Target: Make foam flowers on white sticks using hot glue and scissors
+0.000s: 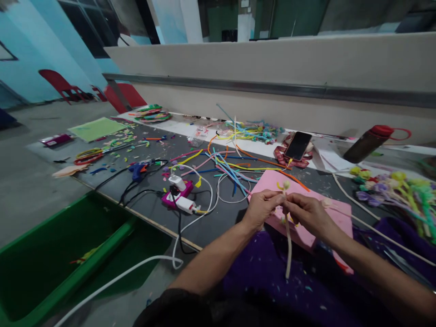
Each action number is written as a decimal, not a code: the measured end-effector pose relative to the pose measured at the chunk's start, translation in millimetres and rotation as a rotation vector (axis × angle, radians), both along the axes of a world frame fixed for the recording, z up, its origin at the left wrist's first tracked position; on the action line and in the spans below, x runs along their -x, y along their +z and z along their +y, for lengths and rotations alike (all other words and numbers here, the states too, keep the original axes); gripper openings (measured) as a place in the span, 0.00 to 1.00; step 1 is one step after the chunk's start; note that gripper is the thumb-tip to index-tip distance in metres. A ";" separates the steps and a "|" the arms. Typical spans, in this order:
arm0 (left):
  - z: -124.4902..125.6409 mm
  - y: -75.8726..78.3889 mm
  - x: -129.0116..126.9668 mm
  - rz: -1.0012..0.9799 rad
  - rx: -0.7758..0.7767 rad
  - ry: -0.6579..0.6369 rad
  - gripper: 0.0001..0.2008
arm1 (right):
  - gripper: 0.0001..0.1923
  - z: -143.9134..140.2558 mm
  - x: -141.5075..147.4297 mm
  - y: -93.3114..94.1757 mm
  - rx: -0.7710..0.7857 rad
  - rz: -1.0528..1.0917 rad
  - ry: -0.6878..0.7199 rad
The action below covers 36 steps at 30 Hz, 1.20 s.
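A cream pipe-cleaner flower (pixel 288 245) hangs upright between my two hands, its long stem pointing down and its small pale-yellow head at the top. My left hand (pixel 261 208) pinches it just under the head with thumb and forefinger. From the other side, the fingertips of my right hand (pixel 309 212) close on the same spot and partly hide it. Below both hands lies a pink foam block or box (pixel 335 217). Another cream piece (pixel 329 203) rests on it by my right wrist. Dark purple cloth (pixel 259 272) covers my lap.
Loose coloured pipe cleaners (pixel 225 165) spread left of the pink block. A purple power strip (pixel 173 197) with chargers and a blue glue gun (pixel 138 170) lie farther left. Finished flowers (pixel 391 186), a bottle (pixel 366 144) and a phone (pixel 298 145) are rightward. A green bin (pixel 112 245) stands below the table edge.
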State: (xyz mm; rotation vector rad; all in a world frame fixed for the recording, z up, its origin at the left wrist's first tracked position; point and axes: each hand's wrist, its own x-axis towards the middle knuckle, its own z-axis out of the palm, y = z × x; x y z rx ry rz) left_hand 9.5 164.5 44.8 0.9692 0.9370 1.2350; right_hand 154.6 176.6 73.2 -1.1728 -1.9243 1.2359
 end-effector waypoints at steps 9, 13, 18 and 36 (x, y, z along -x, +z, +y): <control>10.4 -1.2 -0.6 -0.065 0.077 0.028 0.13 | 0.15 -1.6 -9.6 3.8 0.077 0.120 -0.039; 9.1 0.4 -0.2 -0.039 0.048 0.059 0.18 | 0.14 -2.7 -13.2 0.5 0.088 0.134 -0.038; 6.4 2.6 -0.5 -0.077 0.073 0.040 0.14 | 0.15 -4.4 -13.0 -0.7 0.094 0.137 -0.018; 6.8 4.1 -0.3 -0.153 0.067 0.067 0.11 | 0.14 -6.2 -5.4 -6.9 -0.010 0.067 0.083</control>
